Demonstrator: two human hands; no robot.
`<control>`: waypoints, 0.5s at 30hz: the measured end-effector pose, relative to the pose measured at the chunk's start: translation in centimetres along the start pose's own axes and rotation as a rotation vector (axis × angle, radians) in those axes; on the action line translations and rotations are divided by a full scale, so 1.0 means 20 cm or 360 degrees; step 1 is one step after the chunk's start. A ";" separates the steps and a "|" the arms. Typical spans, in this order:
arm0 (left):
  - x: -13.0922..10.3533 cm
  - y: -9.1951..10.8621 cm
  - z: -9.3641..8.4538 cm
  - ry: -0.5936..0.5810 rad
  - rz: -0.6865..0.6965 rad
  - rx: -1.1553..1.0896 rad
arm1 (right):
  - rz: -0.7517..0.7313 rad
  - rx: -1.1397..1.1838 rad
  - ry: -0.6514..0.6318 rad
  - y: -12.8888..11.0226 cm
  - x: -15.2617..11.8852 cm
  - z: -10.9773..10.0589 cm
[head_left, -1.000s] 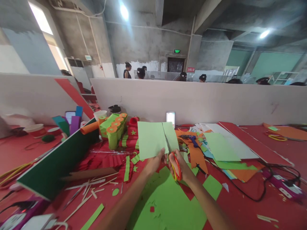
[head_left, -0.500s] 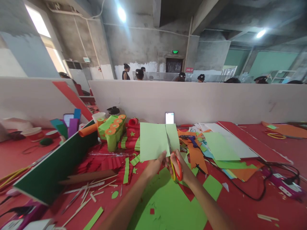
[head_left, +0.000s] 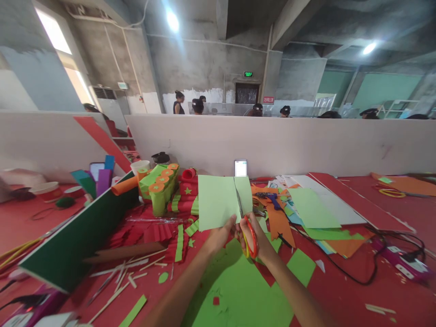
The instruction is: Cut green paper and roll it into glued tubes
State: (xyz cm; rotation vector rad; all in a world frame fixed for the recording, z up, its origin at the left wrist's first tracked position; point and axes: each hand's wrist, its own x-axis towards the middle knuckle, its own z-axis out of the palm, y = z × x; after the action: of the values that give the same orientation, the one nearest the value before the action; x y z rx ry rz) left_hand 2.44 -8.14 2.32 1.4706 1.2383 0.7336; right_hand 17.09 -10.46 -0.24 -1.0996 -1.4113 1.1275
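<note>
A pale green sheet [head_left: 216, 202] is pinched at its lower edge by my left hand [head_left: 223, 232]. My right hand [head_left: 257, 234] is wrapped round the red and yellow handles of scissors [head_left: 252, 240], whose blades lie along a slit in the sheet. The slit runs to the sheet's top edge, with a narrower part on the right. Beneath both hands lies a large bright green sheet [head_left: 238, 286] on the red table [head_left: 344, 295].
Green rolls with orange tops [head_left: 159, 195] and red rolls [head_left: 189, 190] stand left of the sheet. A blue glue gun [head_left: 270, 197] lies on orange scraps at right. A phone [head_left: 240, 167] leans on the white partition [head_left: 306, 145]; people are beyond it. A dark green board [head_left: 81, 240] slants at left.
The sheet's narrower right part has shifted slightly to the left. Both hands keep nearly the same place and hold.
</note>
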 end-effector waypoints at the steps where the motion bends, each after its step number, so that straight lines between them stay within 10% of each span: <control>1: 0.00 0.01 0.00 -0.0001 0.0012 0.0009 | -0.0004 0.0005 -0.0002 0.00 0.00 0.00; 15: -0.01 0.02 0.01 -0.0094 0.0115 0.0014 | 0.0024 0.0092 0.0051 0.02 0.03 -0.02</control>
State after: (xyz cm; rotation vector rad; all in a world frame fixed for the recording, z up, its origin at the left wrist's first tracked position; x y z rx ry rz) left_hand 2.69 -8.44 2.58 1.5401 1.1503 0.7285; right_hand 17.36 -9.79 -0.46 -1.0842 -1.3400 1.1495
